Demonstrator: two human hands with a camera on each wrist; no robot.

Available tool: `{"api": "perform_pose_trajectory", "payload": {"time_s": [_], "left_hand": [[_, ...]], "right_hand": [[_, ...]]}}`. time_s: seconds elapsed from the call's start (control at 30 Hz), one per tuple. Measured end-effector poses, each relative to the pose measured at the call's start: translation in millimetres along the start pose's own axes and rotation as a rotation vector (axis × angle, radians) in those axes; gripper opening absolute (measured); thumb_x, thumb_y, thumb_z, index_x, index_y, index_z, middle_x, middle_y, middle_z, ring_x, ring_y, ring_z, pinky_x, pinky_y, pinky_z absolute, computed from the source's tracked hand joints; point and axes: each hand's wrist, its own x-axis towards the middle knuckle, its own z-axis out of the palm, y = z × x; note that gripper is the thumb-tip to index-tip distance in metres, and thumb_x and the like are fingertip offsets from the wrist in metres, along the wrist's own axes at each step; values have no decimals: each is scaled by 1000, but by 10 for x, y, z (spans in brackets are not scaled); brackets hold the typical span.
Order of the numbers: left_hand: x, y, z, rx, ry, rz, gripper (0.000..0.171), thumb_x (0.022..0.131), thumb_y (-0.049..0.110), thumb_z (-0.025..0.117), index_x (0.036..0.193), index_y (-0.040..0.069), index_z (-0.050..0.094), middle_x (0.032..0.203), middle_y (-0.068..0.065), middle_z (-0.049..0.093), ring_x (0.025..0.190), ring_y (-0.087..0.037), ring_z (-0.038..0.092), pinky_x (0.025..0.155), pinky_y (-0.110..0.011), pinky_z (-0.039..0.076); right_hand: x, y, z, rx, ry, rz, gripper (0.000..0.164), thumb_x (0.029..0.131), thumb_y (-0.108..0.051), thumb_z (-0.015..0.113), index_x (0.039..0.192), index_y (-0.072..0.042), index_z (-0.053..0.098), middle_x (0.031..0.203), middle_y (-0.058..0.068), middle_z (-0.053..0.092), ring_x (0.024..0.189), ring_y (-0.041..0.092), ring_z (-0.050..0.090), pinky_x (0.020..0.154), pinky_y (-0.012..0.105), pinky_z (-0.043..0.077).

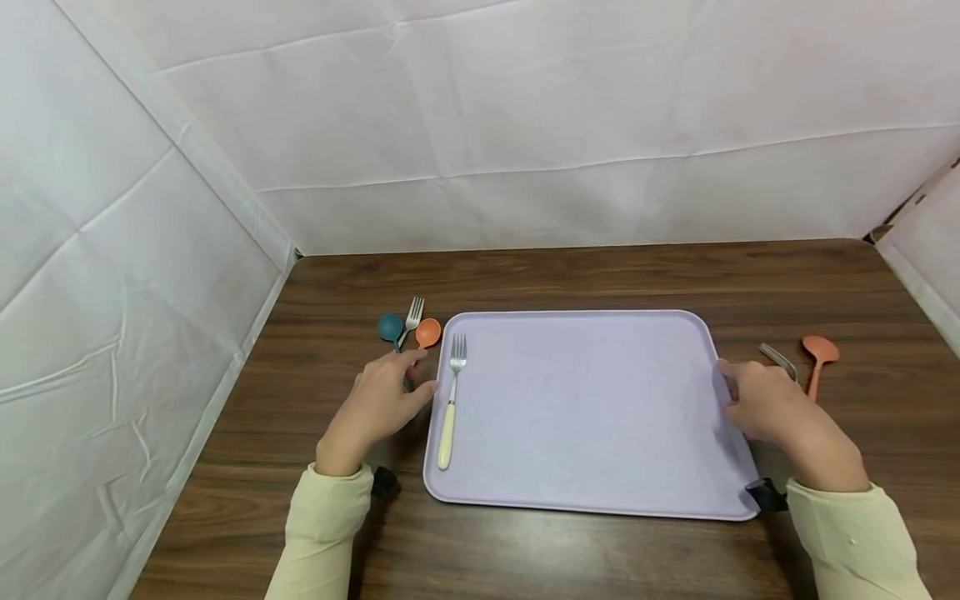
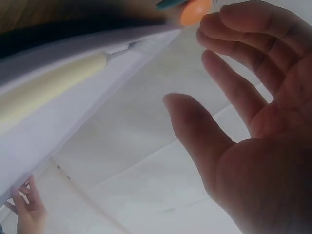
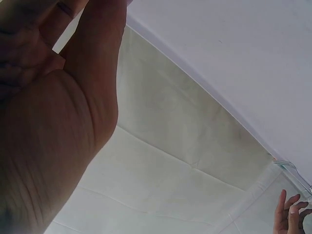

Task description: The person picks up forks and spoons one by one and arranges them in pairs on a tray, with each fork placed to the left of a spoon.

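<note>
A pale lilac tray (image 1: pixel 592 408) lies on the wooden table with a fork (image 1: pixel 447 425) along its left side, its handle cream and its tines metal. At the tray's right rim, my right hand (image 1: pixel 780 408) pinches the edge between thumb and fingers. My left hand (image 1: pixel 382 400) hovers by the left rim, thumb and fingers spread, nothing between them. In the left wrist view, that hand (image 2: pixel 263 117) shows a gap between it and the tray. Just beyond its fingers are a teal spoon (image 1: pixel 390 327), an orange spoon (image 1: pixel 428 332) and a metal fork (image 1: pixel 415 312), their handles partly hidden.
Right of the tray, an orange-red spoon (image 1: pixel 821 350) and a metal utensil (image 1: pixel 778 358) lie partly behind the right hand. White cloth walls (image 1: pixel 555 200) stand behind and to the sides of the brown table (image 1: pixel 570 279).
</note>
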Motion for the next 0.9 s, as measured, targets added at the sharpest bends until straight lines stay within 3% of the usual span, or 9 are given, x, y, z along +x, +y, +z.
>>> {"api": "perform_pose_trajectory", "payload": {"time_s": [0.17, 0.43, 0.7, 0.9], "left_hand": [[22, -20, -24, -5, 21, -36, 53, 82, 34, 68, 125, 5, 57, 91, -9, 59, 77, -19, 52, 66, -39, 42], [70, -63, -31, -44, 34, -147, 56, 84, 38, 65, 127, 4, 54, 99, -11, 61, 91, -25, 56, 74, -46, 44], [135, -82, -10, -41, 55, -203, 63, 84, 38, 64, 133, 0, 47, 93, -11, 60, 80, -24, 54, 66, -40, 43], [172, -111, 23, -25, 70, -240, 57, 84, 32, 65, 129, -1, 50, 89, -13, 60, 87, -28, 56, 72, -46, 44]], "right_hand": [[3, 1, 5, -13, 2, 3, 58, 74, 1, 57, 128, 16, 41, 69, 9, 46, 58, 22, 45, 45, 31, 36], [1, -15, 5, 6, -10, 17, 59, 75, 1, 58, 129, 16, 39, 72, 11, 47, 56, 21, 44, 44, 32, 37], [5, -11, 6, -2, 8, 5, 59, 74, 2, 56, 129, 16, 40, 67, 8, 44, 53, 20, 43, 43, 31, 36], [4, 0, 10, 3, 4, 11, 60, 74, 1, 56, 129, 16, 39, 65, 8, 42, 51, 19, 42, 43, 31, 36]]}}
